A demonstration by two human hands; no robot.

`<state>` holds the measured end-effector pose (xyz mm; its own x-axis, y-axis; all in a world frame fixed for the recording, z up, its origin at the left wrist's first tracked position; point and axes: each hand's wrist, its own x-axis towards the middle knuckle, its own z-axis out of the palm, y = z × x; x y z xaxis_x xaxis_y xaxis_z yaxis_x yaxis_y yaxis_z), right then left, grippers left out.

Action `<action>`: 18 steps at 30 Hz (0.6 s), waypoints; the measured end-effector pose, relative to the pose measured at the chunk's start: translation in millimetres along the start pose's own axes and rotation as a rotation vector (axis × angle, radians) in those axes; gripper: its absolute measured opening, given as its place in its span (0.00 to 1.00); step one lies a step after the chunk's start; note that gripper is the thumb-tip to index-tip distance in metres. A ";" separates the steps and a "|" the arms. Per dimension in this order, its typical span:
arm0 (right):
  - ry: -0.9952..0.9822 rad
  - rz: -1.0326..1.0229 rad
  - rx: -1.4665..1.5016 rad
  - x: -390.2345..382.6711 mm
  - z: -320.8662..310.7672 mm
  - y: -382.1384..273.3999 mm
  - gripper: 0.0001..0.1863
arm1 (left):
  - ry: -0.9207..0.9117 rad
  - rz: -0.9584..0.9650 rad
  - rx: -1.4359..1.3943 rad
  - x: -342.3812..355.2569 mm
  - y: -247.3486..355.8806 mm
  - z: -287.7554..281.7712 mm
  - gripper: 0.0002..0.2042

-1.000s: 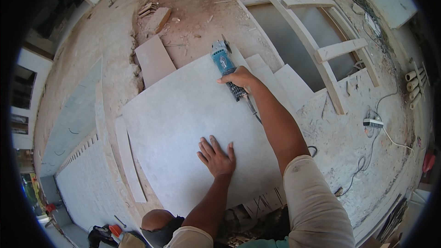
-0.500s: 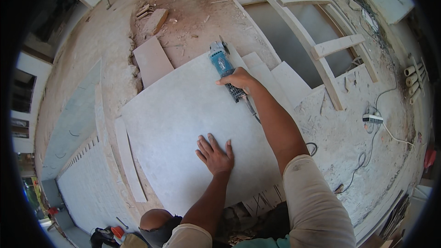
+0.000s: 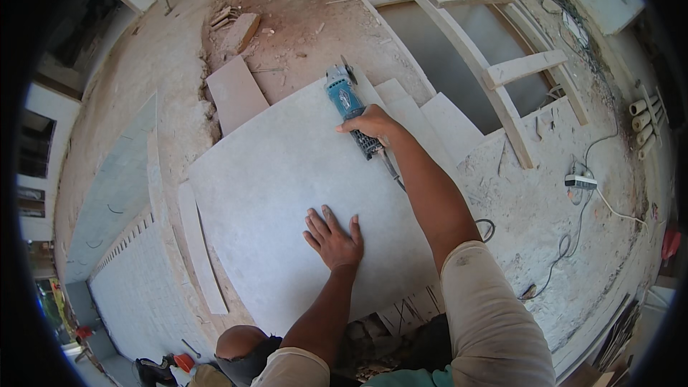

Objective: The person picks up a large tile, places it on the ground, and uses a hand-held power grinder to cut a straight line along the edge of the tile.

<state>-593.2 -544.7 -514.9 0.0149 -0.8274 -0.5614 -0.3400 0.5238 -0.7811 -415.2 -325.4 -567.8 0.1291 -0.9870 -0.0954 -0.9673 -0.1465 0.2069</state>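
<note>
A large pale grey tile [image 3: 265, 179] lies flat in front of me. My left hand [image 3: 335, 238] rests palm down on it with the fingers spread. My right hand [image 3: 370, 125] is wrapped round the body of a blue and black angle grinder [image 3: 346, 100], near the tile's far right edge. The grinder's head and disc [image 3: 347, 66] point away from me, at the far edge of the tile. From its back end a dark cord [image 3: 392, 165] runs down and passes behind my right forearm.
A wooden ladder [image 3: 466, 46] lies over a grey sheet at the far right. A white power strip [image 3: 580, 182] with cables sits on the dusty floor to the right. Left of the tile lies a narrow offcut strip [image 3: 201, 247]. A pinkish board [image 3: 236, 93] and a broken block [image 3: 242, 34] lie beyond.
Almost nothing differs. The view has shifted very slightly, and both hands and the grinder keep their places on the tile.
</note>
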 end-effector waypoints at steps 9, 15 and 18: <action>0.015 0.001 -0.008 -12.4 -1.6 1.0 0.39 | 0.023 0.006 0.011 -0.2 -0.7 2.7 0.36; 0.032 0.004 -0.004 -21.1 -4.0 2.9 0.38 | 0.031 0.009 0.003 -1.1 1.6 2.0 0.36; -0.018 0.003 -0.021 -30.2 -5.3 -1.6 0.42 | 0.045 0.006 0.012 -1.1 -0.4 3.0 0.36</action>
<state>-598.1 -521.6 -495.2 0.0307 -0.8220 -0.5687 -0.3597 0.5218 -0.7735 -415.6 -324.1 -570.7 0.1324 -0.9899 -0.0506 -0.9706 -0.1398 0.1959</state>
